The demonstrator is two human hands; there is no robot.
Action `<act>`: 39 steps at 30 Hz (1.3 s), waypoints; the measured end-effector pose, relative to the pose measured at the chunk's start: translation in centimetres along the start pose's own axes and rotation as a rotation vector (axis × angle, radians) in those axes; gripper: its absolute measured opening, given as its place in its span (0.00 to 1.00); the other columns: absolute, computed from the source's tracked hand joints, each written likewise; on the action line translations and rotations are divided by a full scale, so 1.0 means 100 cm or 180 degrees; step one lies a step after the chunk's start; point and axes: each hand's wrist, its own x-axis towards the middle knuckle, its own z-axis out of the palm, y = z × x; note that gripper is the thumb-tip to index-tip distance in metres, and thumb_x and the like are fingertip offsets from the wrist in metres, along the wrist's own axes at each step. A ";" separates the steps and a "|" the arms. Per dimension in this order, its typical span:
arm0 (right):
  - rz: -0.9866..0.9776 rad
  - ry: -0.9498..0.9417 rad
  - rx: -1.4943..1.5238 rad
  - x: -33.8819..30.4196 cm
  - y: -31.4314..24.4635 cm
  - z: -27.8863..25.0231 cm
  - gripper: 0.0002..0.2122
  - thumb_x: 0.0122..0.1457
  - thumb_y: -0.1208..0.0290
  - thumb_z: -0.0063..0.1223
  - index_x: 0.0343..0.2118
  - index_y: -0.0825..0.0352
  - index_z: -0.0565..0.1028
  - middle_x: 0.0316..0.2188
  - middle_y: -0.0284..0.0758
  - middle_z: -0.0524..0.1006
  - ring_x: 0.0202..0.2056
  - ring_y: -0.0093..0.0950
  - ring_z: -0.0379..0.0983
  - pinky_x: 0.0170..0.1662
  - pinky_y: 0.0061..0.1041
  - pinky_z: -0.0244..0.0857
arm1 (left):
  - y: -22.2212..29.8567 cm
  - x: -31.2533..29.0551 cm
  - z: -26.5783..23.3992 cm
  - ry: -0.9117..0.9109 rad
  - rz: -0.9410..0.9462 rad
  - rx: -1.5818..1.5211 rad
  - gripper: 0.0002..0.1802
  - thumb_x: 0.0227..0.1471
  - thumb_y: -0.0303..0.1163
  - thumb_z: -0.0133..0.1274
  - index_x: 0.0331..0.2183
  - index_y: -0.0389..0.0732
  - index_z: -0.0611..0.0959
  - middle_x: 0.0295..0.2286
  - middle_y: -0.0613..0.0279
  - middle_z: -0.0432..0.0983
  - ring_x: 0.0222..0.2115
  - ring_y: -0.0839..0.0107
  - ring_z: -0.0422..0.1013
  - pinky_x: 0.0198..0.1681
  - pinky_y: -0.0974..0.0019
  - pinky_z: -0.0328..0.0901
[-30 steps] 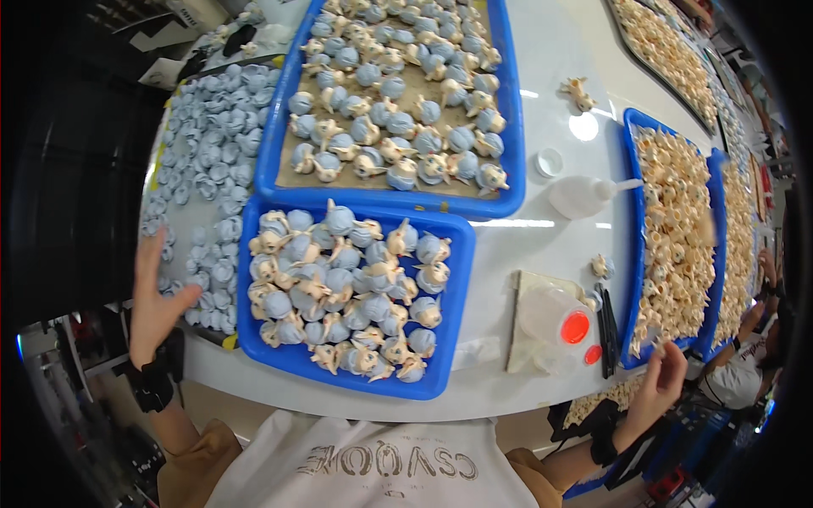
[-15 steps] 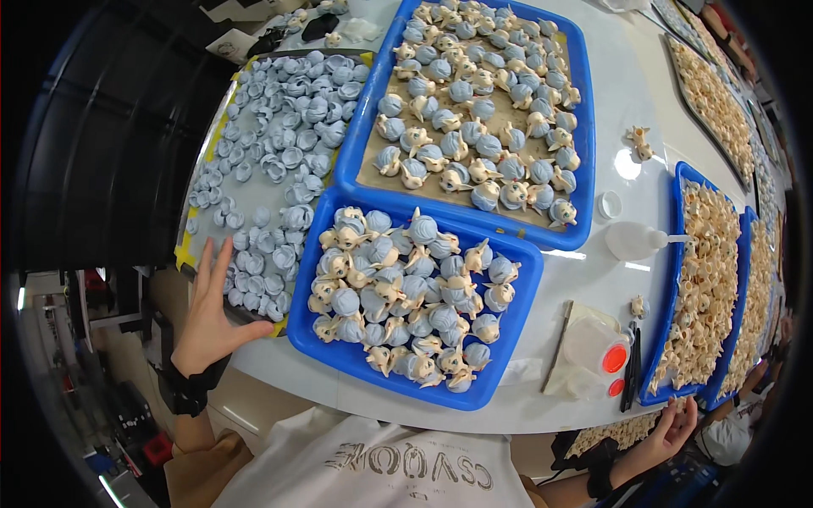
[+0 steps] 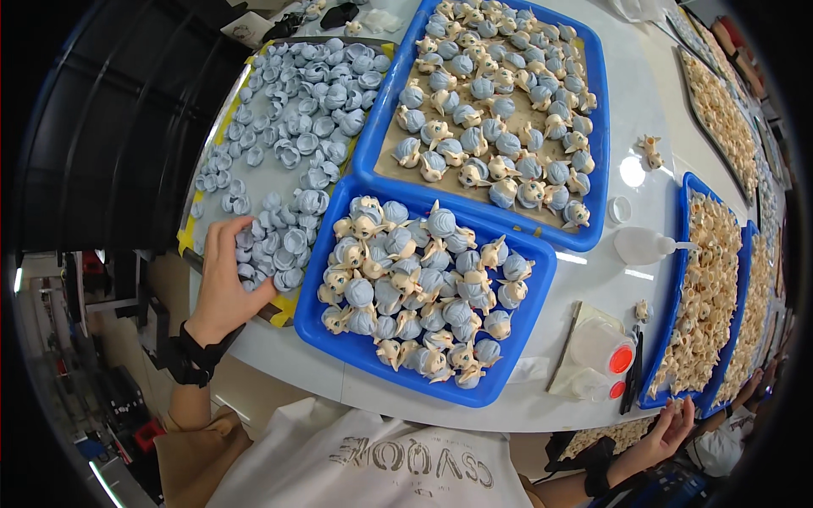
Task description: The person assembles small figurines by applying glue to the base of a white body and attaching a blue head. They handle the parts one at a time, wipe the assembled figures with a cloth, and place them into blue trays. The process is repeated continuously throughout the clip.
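My left hand (image 3: 227,284) reaches over the near end of a dark-rimmed tray (image 3: 188,227). Its thumb and fingers curve apart around a heap of blue-grey sculpted hair shells (image 3: 284,245), touching the nearest ones; nothing is visibly lifted. At the lower right, my right hand (image 3: 669,433) has its fingers bent at the near edge of a blue tray (image 3: 650,372) full of cream doll-head pieces (image 3: 699,296). Something small and pale shows at those fingertips, too small to make out. Black bands circle both wrists.
A blue tray (image 3: 508,372) heaped with blue-haired doll heads (image 3: 406,288) stands before me. Behind it, a larger blue tray (image 3: 600,127) holds more. A squeeze bottle (image 3: 641,245), red-capped containers (image 3: 621,359) and black tools (image 3: 633,372) lie to the right.
My left hand has moved slightly right and its fingers have curled down onto the hair shells. My right hand stays about where it was. The view has shifted a little.
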 end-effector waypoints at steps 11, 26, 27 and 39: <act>-0.0098 -0.0044 -0.0084 -0.001 0.008 0.002 0.13 0.56 0.77 0.41 0.45 0.70 0.66 0.40 0.36 0.69 0.39 0.24 0.68 0.43 0.21 0.60 | -0.006 0.005 0.001 -0.0121 0.0104 -0.0042 0.28 0.34 0.23 0.50 0.42 0.36 0.63 0.33 0.50 0.64 0.35 0.56 0.64 0.41 0.63 0.59; -0.0100 -0.0051 -0.0081 -0.003 0.006 0.004 0.13 0.57 0.75 0.41 0.45 0.71 0.66 0.40 0.35 0.69 0.39 0.25 0.68 0.44 0.21 0.60 | -0.030 0.023 -0.023 0.0040 -0.0792 -0.1246 0.09 0.44 0.23 0.43 0.32 0.39 0.70 0.21 0.69 0.65 0.19 0.81 0.59 0.21 0.77 0.56; -0.0106 -0.0045 -0.0090 -0.003 0.005 0.004 0.13 0.57 0.75 0.41 0.45 0.71 0.66 0.41 0.35 0.69 0.39 0.25 0.68 0.43 0.21 0.60 | -0.028 0.023 -0.027 -0.0070 -0.1025 -0.1452 0.09 0.44 0.23 0.43 0.33 0.40 0.70 0.21 0.68 0.65 0.18 0.82 0.59 0.18 0.78 0.55; -0.0127 0.0101 -0.0201 -0.006 -0.005 0.006 0.12 0.58 0.71 0.41 0.44 0.69 0.67 0.42 0.32 0.70 0.37 0.20 0.66 0.40 0.18 0.58 | -0.022 0.024 -0.042 -0.0671 -0.1676 -0.3604 0.22 0.49 0.27 0.40 0.49 0.40 0.62 0.22 0.66 0.61 0.16 0.82 0.59 0.06 0.83 0.52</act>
